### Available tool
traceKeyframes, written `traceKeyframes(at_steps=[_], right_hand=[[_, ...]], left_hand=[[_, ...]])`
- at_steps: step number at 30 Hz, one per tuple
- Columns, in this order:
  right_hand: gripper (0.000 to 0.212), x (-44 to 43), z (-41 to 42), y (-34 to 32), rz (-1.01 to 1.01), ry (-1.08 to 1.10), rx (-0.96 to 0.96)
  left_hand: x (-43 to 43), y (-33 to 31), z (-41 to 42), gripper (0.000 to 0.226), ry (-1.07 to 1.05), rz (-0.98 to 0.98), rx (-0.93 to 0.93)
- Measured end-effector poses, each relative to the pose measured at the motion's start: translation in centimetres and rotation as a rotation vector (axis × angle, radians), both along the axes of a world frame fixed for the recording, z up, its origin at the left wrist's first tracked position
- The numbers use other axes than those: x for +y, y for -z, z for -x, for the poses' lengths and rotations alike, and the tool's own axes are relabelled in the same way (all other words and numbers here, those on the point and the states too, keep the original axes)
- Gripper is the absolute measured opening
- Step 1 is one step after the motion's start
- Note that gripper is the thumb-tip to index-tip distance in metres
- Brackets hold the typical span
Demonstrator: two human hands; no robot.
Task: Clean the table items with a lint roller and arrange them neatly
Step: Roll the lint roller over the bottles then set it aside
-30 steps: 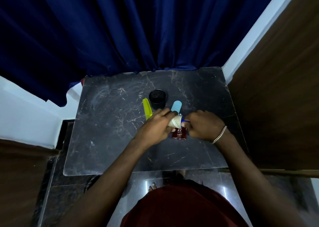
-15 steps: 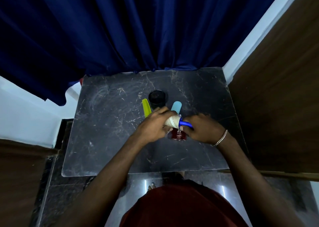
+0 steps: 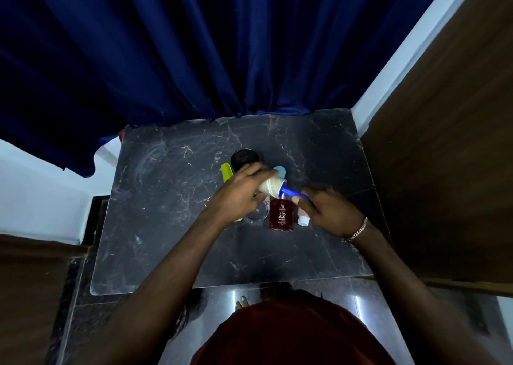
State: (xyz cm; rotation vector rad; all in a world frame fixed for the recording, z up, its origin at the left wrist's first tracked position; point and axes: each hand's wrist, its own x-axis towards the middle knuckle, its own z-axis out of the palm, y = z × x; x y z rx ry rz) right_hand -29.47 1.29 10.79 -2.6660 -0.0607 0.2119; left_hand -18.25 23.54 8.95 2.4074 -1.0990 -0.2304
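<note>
My left hand was wrapped around the pale roll of the lint roller, fingers closed on it, holding it above the middle of the bench. My right hand pinched the roller's blue handle, thumb and fingers closed on the far end of it. So the roller ran between my two grips, roll to the left, handle to the right, tilted a little downward toward the right.

Going left to right under my hands: a yellow-green comb lay partly hidden by my left hand, a black round jar stood just behind it, and a clear round lid sat beneath my left wrist. A light blue item showed behind the roll. The red perfume bottle lay directly below the roller, and a small pink tube with a white cap lay just beside it, under my right fingers.

The bench was dark marble with pale veins and scuffs. A deep blue curtain hung behind it, a white wall stood to the left, and a brown wooden panel stood to the right.
</note>
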Motion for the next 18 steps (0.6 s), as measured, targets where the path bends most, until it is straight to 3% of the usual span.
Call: traceKeyframes(at_steps=[5, 12, 18], right_hand=[[0.029, -1.7, -0.8, 3.2, -0.123, 0.157, 0.0], [0.032, -7.0, -4.6, 8.8, -0.308, 0.603, 0.145], [0.046, -10.9, -7.9, 10.8, 0.024, 0.751, 0.175]], left_hand=[[-1.1, 0.7, -1.1, 0.093, -0.102, -0.044, -0.054], [-1.1, 2.2, -2.5, 0.083, -0.243, -0.154, -0.023], [-1.1, 3.2, -3.5, 0.082, -0.255, -0.252, -0.035]])
